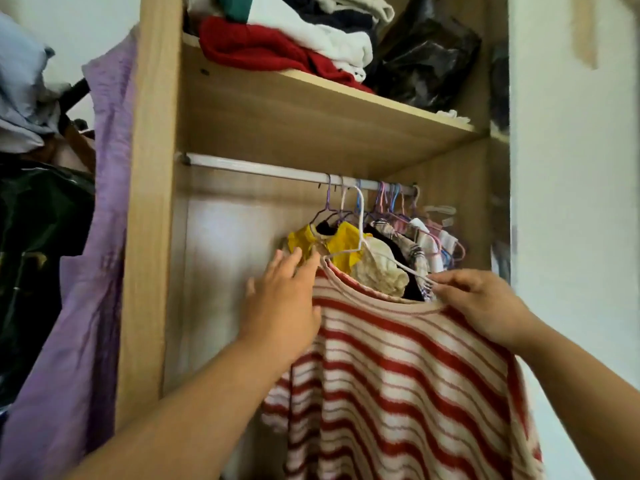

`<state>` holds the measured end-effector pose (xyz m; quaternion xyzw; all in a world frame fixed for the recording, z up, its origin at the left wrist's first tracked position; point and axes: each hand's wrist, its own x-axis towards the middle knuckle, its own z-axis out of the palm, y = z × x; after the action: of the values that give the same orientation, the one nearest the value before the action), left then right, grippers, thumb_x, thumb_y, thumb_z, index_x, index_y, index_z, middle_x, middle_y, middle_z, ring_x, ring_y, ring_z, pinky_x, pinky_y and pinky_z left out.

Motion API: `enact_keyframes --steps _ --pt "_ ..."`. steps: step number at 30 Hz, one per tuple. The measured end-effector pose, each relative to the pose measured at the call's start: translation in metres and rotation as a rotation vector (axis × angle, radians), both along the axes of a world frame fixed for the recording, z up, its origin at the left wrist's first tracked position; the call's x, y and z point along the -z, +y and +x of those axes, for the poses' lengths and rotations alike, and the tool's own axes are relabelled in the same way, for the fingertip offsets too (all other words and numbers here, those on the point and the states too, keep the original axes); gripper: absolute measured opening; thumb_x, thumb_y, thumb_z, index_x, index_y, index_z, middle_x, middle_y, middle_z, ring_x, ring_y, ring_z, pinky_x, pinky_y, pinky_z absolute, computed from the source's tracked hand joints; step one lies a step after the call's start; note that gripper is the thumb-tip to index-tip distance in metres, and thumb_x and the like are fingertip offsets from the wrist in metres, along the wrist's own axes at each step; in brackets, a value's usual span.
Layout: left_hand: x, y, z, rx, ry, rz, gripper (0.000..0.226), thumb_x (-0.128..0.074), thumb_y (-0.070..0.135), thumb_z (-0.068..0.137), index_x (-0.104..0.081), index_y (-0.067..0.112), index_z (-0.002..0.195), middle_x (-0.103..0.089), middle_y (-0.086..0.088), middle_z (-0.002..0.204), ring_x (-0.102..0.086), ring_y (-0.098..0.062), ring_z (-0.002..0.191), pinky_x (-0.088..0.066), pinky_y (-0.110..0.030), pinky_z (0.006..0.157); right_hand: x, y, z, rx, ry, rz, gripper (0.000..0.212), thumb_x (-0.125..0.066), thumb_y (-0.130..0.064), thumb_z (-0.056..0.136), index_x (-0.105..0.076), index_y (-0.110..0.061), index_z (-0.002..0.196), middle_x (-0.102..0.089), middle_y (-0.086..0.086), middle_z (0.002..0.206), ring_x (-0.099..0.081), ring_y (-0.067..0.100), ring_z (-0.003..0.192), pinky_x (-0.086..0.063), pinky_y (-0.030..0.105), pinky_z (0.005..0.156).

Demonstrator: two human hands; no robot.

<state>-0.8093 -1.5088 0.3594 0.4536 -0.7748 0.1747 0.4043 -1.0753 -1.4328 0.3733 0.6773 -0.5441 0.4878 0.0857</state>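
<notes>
Hands of a person reach up into a light brown wooden wardrobe point(152, 202). Between them hangs a red and white striped shirt point(398, 375) of knitted cloth, and most of its body falls below both hands. The shirt sits on a thin white wire hanger point(360, 220), whose hook goes up above the hands to a silver metal rod point(259, 168).

The left hand point(282, 306) is wide, with the fingers straight and a little spread. Its palm lies on the left shoulder of the shirt and its fingertips are at the collar. The right hand point(485, 306) is narrow: the thumb and the first fingers pinch the right arm of the hanger just where it meets the collar edge, and the rest of this hand rests on the right shoulder of the shirt.

Just behind the fingers of the left hand hangs a yellow garment point(304, 239). Between the two hands, behind the collar, is a cream crumpled garment point(377, 268). Above the right hand, more clothes on pink, purple and blue hangers point(391, 202) are pressed together on the same rod.

High above both hands a wooden shelf point(346, 109) carries a red knitted piece point(249, 46), white folded clothes point(346, 43) and a black shiny plastic bag point(426, 60). Far to the left of the left hand, outside the wardrobe, a pale purple cloth point(104, 202) hangs down.
</notes>
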Motion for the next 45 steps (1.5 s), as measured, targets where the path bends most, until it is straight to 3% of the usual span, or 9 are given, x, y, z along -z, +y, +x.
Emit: enact_keyframes --steps 6,8,11,14,19,27,32,36,45 --pt "0.053 -0.026 -0.018 0.243 0.030 0.254 0.052 -0.046 0.025 0.094 -0.031 0.026 0.144 -0.038 -0.003 0.148 -0.037 -0.024 0.133 -0.035 -0.044 0.106 0.037 0.098 0.022 0.150 0.047 0.136 0.035 -0.062 -0.026 0.086 -0.067 -0.059 0.077 -0.067 -0.030 0.085 -0.061 -0.010 0.076 -0.039 -0.002 0.064" --pt "0.069 -0.020 -0.021 0.338 0.061 0.228 0.023 -0.041 0.026 0.097 -0.055 0.028 0.116 -0.060 -0.002 0.116 -0.056 -0.026 0.109 -0.044 -0.034 0.083 0.053 0.128 0.035 0.232 0.017 0.170 0.035 -0.064 -0.025 0.085 -0.067 -0.059 0.076 -0.067 -0.031 0.083 -0.061 -0.012 0.075 -0.039 -0.002 0.063" --pt "0.092 -0.001 -0.019 0.521 0.044 0.262 0.023 -0.037 0.028 0.098 -0.053 0.021 0.084 -0.059 0.000 0.078 -0.057 -0.027 0.079 -0.040 -0.033 0.061 0.086 0.174 0.062 0.425 -0.024 0.234 0.030 -0.063 -0.031 0.085 -0.065 -0.061 0.078 -0.065 -0.033 0.077 -0.059 -0.013 0.073 -0.040 0.000 0.060" --pt "0.114 0.023 -0.014 0.658 -0.015 0.255 0.022 -0.040 0.028 0.099 -0.061 0.021 0.098 -0.066 -0.007 0.092 -0.059 -0.031 0.085 -0.043 -0.035 0.068 0.117 0.221 0.102 0.651 -0.007 0.300 0.018 -0.061 -0.037 0.084 -0.065 -0.052 0.074 -0.061 -0.038 0.076 -0.055 -0.017 0.077 -0.038 -0.001 0.062" --pt "0.151 0.077 0.013 0.952 -0.089 0.239 0.024 -0.042 0.032 0.099 -0.063 0.022 0.100 -0.067 -0.007 0.101 -0.060 -0.031 0.094 -0.047 -0.038 0.076 0.173 0.303 0.186 0.940 -0.059 0.397 0.015 -0.063 -0.032 0.086 -0.063 -0.038 0.072 -0.059 -0.018 0.072 -0.053 -0.002 0.068 -0.036 0.010 0.059" --pt "0.207 0.190 0.038 1.356 -0.234 0.255 0.024 -0.042 0.034 0.097 -0.062 0.020 0.097 -0.066 -0.001 0.096 -0.060 -0.026 0.089 -0.043 -0.035 0.072 0.262 0.427 0.331 1.264 -0.426 0.505 0.019 -0.062 -0.034 0.085 -0.060 -0.035 0.067 -0.063 -0.010 0.070 -0.056 0.006 0.071 -0.042 0.023 0.066" --pt "0.253 0.297 0.045 1.577 -0.387 0.287 0.022 -0.041 0.036 0.098 -0.062 0.030 0.096 -0.063 0.005 0.092 -0.047 -0.014 0.077 -0.031 -0.030 0.063 0.302 0.518 0.419 1.435 -0.621 0.558 0.027 -0.063 -0.033 0.084 -0.055 -0.039 0.058 -0.056 -0.010 0.063 -0.051 0.008 0.066 -0.040 0.026 0.063" --pt "0.290 0.407 0.053 1.796 -0.564 0.343 0.017 -0.043 0.032 0.097 -0.053 0.037 0.084 -0.056 0.011 0.083 -0.050 -0.013 0.078 -0.035 -0.032 0.067 0.322 0.603 0.487 1.622 -0.745 0.598 0.026 -0.063 -0.034 0.082 -0.055 -0.041 0.059 -0.059 -0.008 0.070 -0.056 0.014 0.072 -0.042 0.028 0.066" --pt "0.365 0.638 0.078 1.962 -0.948 0.404 0.017 -0.042 0.032 0.098 -0.059 0.032 0.098 -0.060 0.004 0.095 -0.055 -0.021 0.089 -0.045 -0.039 0.078 0.376 0.768 0.591 1.886 -0.980 0.618 0.012 -0.065 -0.035 0.081 -0.063 -0.035 0.069 -0.063 -0.008 0.066 -0.058 0.008 0.066 -0.048 0.029 0.066"
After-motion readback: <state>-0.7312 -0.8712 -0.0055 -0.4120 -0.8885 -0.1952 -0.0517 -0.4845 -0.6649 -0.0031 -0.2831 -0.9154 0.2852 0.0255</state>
